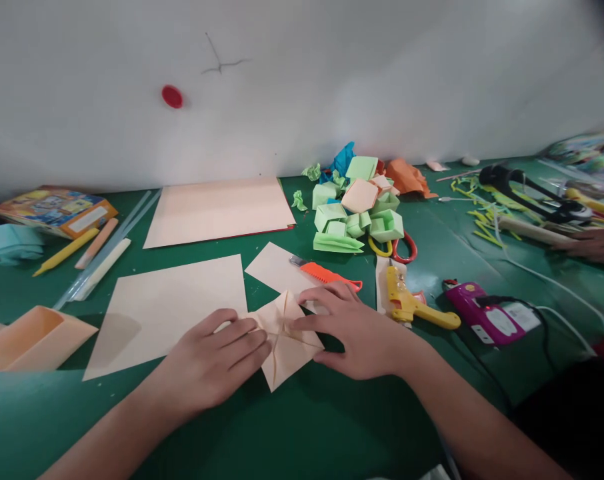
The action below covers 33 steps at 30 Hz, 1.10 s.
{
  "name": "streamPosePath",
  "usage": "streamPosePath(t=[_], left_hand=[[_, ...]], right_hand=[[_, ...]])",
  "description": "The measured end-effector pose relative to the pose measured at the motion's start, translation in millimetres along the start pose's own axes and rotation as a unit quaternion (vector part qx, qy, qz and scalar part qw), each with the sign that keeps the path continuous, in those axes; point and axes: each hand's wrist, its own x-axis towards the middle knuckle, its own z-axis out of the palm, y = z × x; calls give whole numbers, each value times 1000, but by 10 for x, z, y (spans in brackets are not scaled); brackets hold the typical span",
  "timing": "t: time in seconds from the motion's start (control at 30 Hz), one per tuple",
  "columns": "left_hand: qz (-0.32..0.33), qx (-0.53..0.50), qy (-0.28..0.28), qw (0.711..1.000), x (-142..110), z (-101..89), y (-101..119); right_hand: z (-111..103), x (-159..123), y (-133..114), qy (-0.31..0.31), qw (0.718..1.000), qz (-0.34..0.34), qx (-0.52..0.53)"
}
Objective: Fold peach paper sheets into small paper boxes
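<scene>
A cream sheet of folded paper (283,337), creased into a rough square with flaps meeting at its middle, lies on the green table in front of me. My left hand (222,350) grips its left side, fingers curled over the flap. From the right, my right hand (349,330) holds the other side, with fingertips on the upper flap and the thumb by the right corner. Both hands hide parts of the paper's edges. Just beyond them lie an orange cutter knife (327,272) and a small cream paper piece (269,263). Left of these is a flat cream sheet (177,303).
Folded green and peach paper boxes (359,200) pile up near the wall. A yellow glue gun (407,300), scissors (405,248) and a purple power adapter (485,313) with cables sit at right. Another person's hand (592,247) is at far right. Left stands a peach paper box (42,340).
</scene>
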Motion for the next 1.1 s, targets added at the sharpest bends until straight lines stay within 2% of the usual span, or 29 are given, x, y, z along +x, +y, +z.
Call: streamPosePath(t=[0.13,0.23,0.3,0.4,0.53,0.7,0.9,1.1], left_hand=[[-14,-37,-11,999,45,-21,15],[-65,-70,-51,994,122,-75,143],[-97,-73,-57,991,154,-96,239],[-116,-37,-38,992,160,-80,352],[-95,23,13,995,131,-12,419],[-84,17,36,996,58,46,423],[-135,-94,22,986,-4,49,360],[-211,-221,-33,952,-62,23,344]], right_hand=[[41,8,-33,7,1000,-5,-16],[43,18,-53,-12,1000,-27,-3],[38,27,-62,-21,999,-30,7],[34,39,-73,-24,1000,-17,0],[29,46,-90,-23,1000,-19,-11],[23,42,-124,-31,999,-24,-12],[76,60,-155,-18,998,-21,-58],[120,112,-173,-4,996,-36,-82]])
